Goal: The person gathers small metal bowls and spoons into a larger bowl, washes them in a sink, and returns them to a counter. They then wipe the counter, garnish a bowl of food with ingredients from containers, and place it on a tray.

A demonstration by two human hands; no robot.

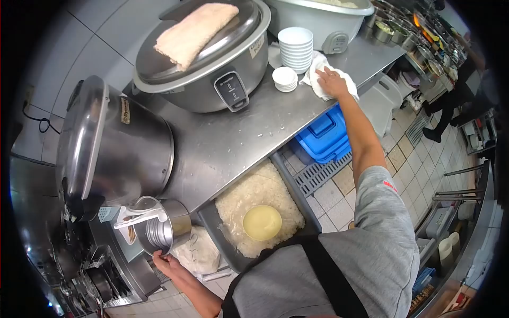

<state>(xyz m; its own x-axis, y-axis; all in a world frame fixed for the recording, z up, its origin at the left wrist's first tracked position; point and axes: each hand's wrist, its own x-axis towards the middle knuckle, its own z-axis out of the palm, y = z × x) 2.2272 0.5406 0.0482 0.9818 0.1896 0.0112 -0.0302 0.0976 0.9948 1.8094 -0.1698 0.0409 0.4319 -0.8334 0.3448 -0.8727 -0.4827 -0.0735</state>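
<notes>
My right hand (331, 83) lies with fingers spread on a white cloth (347, 85) at the right end of the steel counter (228, 138). Just left of the cloth stand a tall stack of white bowls (295, 47) and a shorter stack of small white dishes (285, 78). At the lower left my left hand (166, 263) touches the lower rim of a metal pot (179, 222); its fingers look bent against the rim. A clear cup and white utensils (148, 213) are at that pot's mouth.
Large cookers (228, 63) stand on the counter, one with a folded pink cloth (196, 32) on its lid. Below are a grey tub of rice (313, 225) holding a yellow bowl (262, 222), and a blue bin (324, 135). Another person's legs (442, 114) show at right.
</notes>
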